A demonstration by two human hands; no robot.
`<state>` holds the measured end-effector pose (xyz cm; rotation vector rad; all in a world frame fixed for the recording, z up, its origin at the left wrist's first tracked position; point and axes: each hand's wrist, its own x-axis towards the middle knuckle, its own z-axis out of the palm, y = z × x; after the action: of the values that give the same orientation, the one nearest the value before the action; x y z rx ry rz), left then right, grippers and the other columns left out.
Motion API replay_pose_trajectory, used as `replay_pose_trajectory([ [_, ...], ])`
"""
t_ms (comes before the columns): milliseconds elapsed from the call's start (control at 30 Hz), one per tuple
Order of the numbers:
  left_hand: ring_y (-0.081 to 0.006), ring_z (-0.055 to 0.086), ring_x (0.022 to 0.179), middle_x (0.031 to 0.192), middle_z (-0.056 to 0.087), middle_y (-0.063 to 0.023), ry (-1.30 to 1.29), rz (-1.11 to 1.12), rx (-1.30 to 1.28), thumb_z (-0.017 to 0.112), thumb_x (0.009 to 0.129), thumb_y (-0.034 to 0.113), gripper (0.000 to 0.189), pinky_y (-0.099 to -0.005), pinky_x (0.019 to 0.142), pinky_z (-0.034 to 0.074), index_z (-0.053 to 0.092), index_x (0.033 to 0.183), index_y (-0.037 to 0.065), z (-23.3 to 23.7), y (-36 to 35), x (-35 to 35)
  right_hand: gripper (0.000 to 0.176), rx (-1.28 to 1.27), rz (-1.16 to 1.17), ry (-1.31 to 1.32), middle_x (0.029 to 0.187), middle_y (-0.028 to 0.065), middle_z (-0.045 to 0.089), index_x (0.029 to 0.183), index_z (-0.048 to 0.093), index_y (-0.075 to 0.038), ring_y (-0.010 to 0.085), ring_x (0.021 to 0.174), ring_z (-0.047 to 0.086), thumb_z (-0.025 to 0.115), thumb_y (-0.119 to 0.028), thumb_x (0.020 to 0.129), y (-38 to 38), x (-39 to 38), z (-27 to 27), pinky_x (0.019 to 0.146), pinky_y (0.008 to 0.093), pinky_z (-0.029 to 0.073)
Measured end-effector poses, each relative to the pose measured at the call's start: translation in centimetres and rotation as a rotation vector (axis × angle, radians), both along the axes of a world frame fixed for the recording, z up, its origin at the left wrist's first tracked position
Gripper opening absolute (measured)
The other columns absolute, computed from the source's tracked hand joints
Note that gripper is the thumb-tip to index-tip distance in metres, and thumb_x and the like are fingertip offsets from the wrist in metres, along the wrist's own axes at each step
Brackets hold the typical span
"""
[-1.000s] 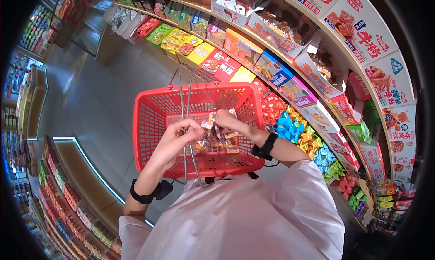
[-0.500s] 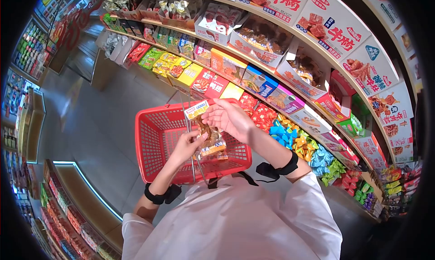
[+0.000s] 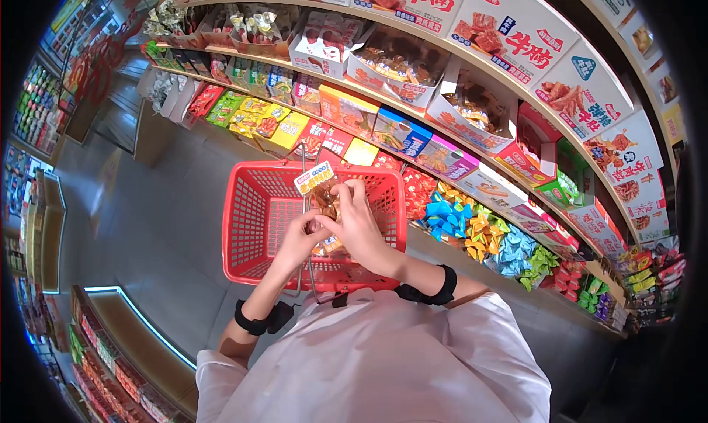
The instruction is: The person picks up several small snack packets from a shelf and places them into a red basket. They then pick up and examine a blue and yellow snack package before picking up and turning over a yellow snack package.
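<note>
A clear snack packet [image 3: 318,178] with a white and yellow printed header and brown food inside is held above the red shopping basket [image 3: 237,224]. My left hand [image 3: 304,235] grips it from the left, thumb over its front. Bent fingers of my right hand [image 3: 355,220] close on the packet from the right and cover much of its middle and lower part. Thin metal handles [image 3: 310,275] of the basket stand up beside my hands. The inside of the basket shows partly through the gap to the left of the packet.
Curved shelves [image 3: 413,102] of boxed snacks run along the front and right. Colourful wrapped sweets [image 3: 450,218] fill the lower shelf beside the basket. A lit-edged counter [image 3: 140,334] stands at lower left, with grey floor [image 3: 162,202] between.
My right hand has come down from the packet's header to its middle, its fingers now bent onto it. The view has shifted slightly, so the shelves appear further left.
</note>
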<state>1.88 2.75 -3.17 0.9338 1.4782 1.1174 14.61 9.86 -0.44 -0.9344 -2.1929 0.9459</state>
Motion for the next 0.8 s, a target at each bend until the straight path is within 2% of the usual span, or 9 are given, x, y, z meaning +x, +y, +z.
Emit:
replay_pose_trajectory([
  [33, -0.0045, 0.04, 0.065, 0.069, 0.048, 0.0036, -0.017, -0.004, 0.026, 0.061, 0.076, 0.005, 0.011, -0.021, 0.058, 0.033, 0.057, 0.086, 0.001, -0.1, 0.2, 0.0, 0.048, -0.111, -0.029, 0.051, 0.103, 0.0188, 0.035, 0.105, 0.039, 0.001, 0.0362, 0.097, 0.046, 0.068, -0.017, 0.072, 0.0, -0.1, 0.2, 0.082, 0.041, 0.041],
  [200, -0.0035, 0.044, 0.073, 0.077, 0.053, 0.0042, -0.017, -0.011, -0.011, 0.064, 0.073, 0.003, 0.022, -0.0194, 0.064, 0.036, 0.058, 0.094, 0.002, -0.3, 1.0, 0.4, 0.054, -0.169, -0.029, -0.019, 0.103, 0.0212, 0.039, 0.108, 0.036, 0.002, 0.0402, 0.097, 0.047, 0.068, -0.025, 0.074, 0.5, 0.1, 0.2, 0.082, 0.0439, 0.039],
  [367, -0.0003, 0.036, 0.053, 0.062, 0.035, 0.0094, -0.104, 0.019, -0.12, 0.068, 0.077, 0.017, 0.027, -0.0168, 0.047, 0.028, 0.061, 0.102, 0.01, 2.2, 1.8, 1.2, 0.046, -0.169, -0.115, 0.165, 0.101, 0.0253, 0.042, 0.105, 0.035, 0.003, 0.0391, 0.093, 0.048, 0.062, -0.017, 0.074, 3.2, 1.4, -0.5, 0.075, 0.0439, 0.041],
  [467, -0.0005, 0.032, 0.051, 0.059, 0.034, 0.01, -0.089, -0.003, -0.124, 0.066, 0.078, 0.016, 0.025, -0.0175, 0.046, 0.026, 0.062, 0.102, 0.011, 2.0, 1.6, 0.1, 0.041, -0.167, -0.318, 0.141, 0.096, 0.0206, 0.049, 0.1, 0.04, 0.001, 0.0309, 0.088, 0.052, 0.064, -0.02, 0.073, 6.5, 4.8, 2.1, 0.076, 0.0394, 0.042],
  [567, -0.0004, 0.03, 0.049, 0.057, 0.033, 0.0106, -0.049, 0.051, -0.15, 0.066, 0.078, 0.016, 0.021, -0.0178, 0.045, 0.023, 0.064, 0.098, 0.011, 1.2, 0.9, -0.8, 0.039, -0.242, -0.507, 0.275, 0.084, 0.007, 0.056, 0.097, 0.047, -0.002, 0.0112, 0.074, 0.053, 0.069, -0.022, 0.072, 10.5, 10.2, 4.2, 0.066, 0.0261, 0.046],
  [600, 0.0, 0.029, 0.049, 0.056, 0.033, 0.011, -0.057, 0.073, -0.151, 0.067, 0.078, 0.016, 0.019, -0.0178, 0.044, 0.022, 0.065, 0.096, 0.011, 0.9, 0.8, -1.0, 0.039, -0.089, -0.612, 0.137, 0.077, 0.0057, 0.057, 0.095, 0.049, -0.002, 0.0109, 0.069, 0.053, 0.069, -0.024, 0.071, 12.4, 12.2, 3.8, 0.064, 0.0256, 0.045],
  [700, 0.0003, 0.029, 0.047, 0.055, 0.033, 0.0112, -0.082, 0.094, -0.153, 0.067, 0.077, 0.017, 0.016, -0.0176, 0.044, 0.021, 0.065, 0.093, 0.012, 0.5, 0.9, -1.4, 0.04, -0.019, -0.745, 0.007, 0.07, 0.0087, 0.061, 0.09, 0.052, 0.0, 0.0122, 0.066, 0.059, 0.066, -0.031, 0.069, 15.9, 15.4, 6.8, 0.061, 0.0238, 0.045],
  [733, 0.0002, 0.029, 0.047, 0.055, 0.033, 0.0111, -0.089, 0.092, -0.152, 0.067, 0.078, 0.017, 0.015, -0.0175, 0.044, 0.021, 0.065, 0.092, 0.012, 0.3, 0.9, -1.5, 0.045, -0.076, -0.743, -0.075, 0.072, 0.0208, 0.061, 0.091, 0.047, 0.003, 0.0277, 0.071, 0.063, 0.063, -0.033, 0.069, 17.5, 15.7, 7.9, 0.068, 0.0356, 0.048],
  [800, 0.0001, 0.029, 0.047, 0.055, 0.033, 0.0108, -0.107, 0.082, -0.148, 0.067, 0.078, 0.017, 0.014, -0.0174, 0.044, 0.022, 0.065, 0.09, 0.012, 0.2, 1.0, -1.3, 0.046, 0.114, -0.818, -0.184, 0.079, 0.0278, 0.061, 0.084, 0.054, 0.007, 0.0361, 0.075, 0.063, 0.063, -0.035, 0.068, 21.4, 16.0, 8.1, 0.072, 0.0386, 0.049],
])
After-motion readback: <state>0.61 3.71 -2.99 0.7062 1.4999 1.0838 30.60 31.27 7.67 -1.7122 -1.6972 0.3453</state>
